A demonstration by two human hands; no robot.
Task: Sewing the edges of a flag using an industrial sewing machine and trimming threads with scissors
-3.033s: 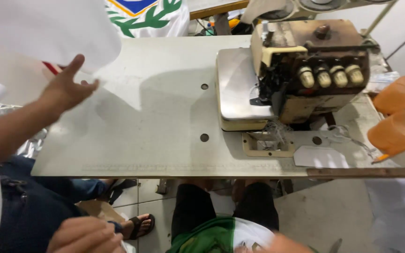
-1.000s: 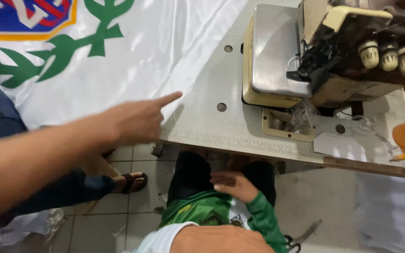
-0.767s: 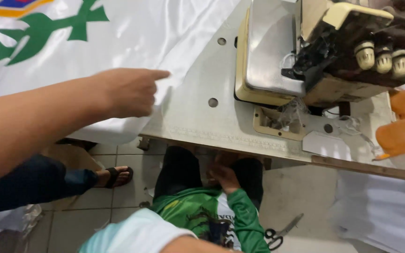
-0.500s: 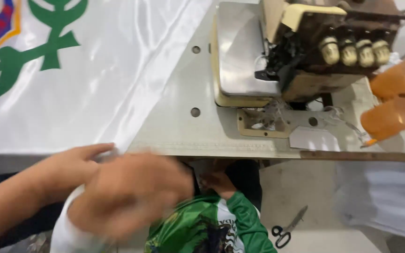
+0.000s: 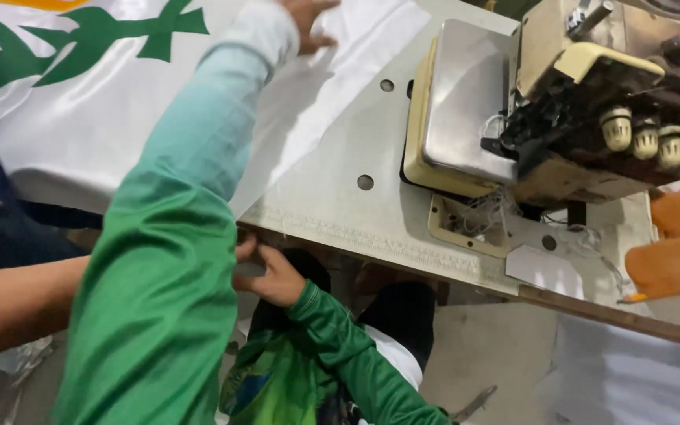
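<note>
Left hand [image 5: 308, 14] pressed open on white fabric [image 5: 96, 134] up the worktop [image 5: 332, 197]; right hand [image 5: 271, 275] curled at near edge, grip unclear.

Honestly not much of that stuff here. No screens, no boxes or packets anywhere I can spot. Closest thing to a sign is the big white cloth banner [image 5: 80, 118] spread over the left part of the desk [image 5: 332, 205]: it carries a printed green leafy branch emblem [image 5: 80, 39] near the top left, with a sliver of orange right at the top edge. There's also a small blank white tag or paper scrap [image 5: 545, 271] lying flat on the desk's near edge, just below the sewing machine [image 5: 584, 118]. Can't tell if anything's printed on it.
</note>
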